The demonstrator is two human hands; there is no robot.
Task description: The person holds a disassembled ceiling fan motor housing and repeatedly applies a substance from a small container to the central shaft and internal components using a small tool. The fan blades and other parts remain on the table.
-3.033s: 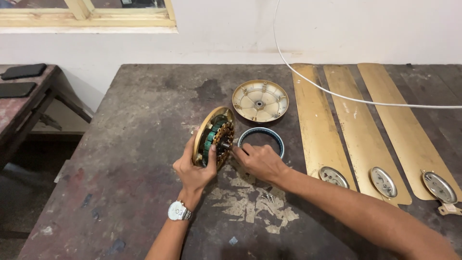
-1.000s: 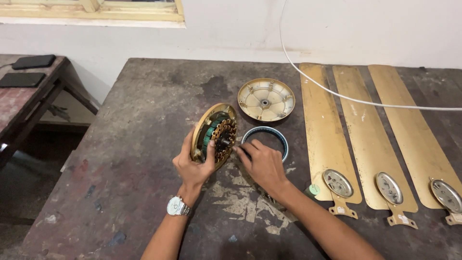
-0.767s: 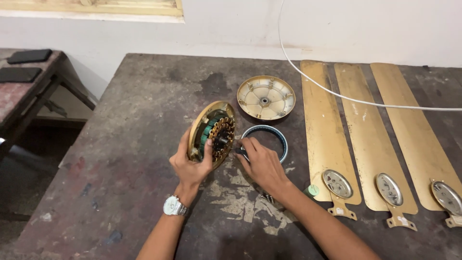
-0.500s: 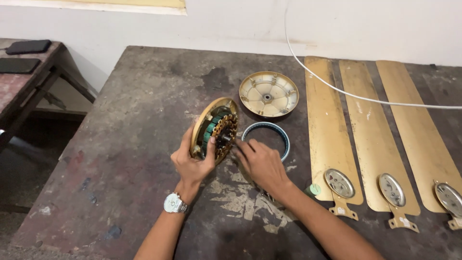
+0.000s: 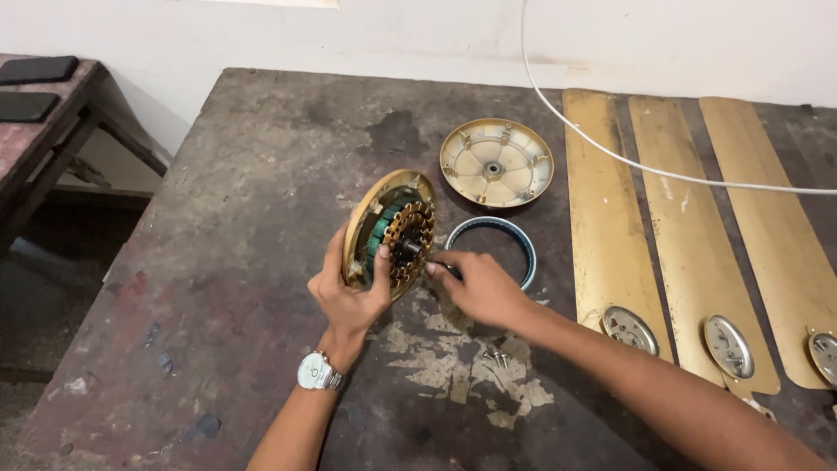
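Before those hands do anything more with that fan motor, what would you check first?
1. Left hand holds the motor half on edge: ok.
2. Right hand fingertips at the motor's centre shaft: ok.
3. Firmness of the right hand's grip on the shaft: cannot tell.
4. Loose screws lie together on the table: ok.
5. Metal ring and cover plate lie flat, apart from the motor: ok.
6. White cable crosses the fan blades: not ok.

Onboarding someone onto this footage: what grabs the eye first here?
The fan motor, held tilted on edge mid-table with its copper windings exposed: the left hand grips its lower rim and the right hand reaches to its centre. Behind it lie a round gold cover and a dark ring. Three gold fan blades lie side by side on the right.
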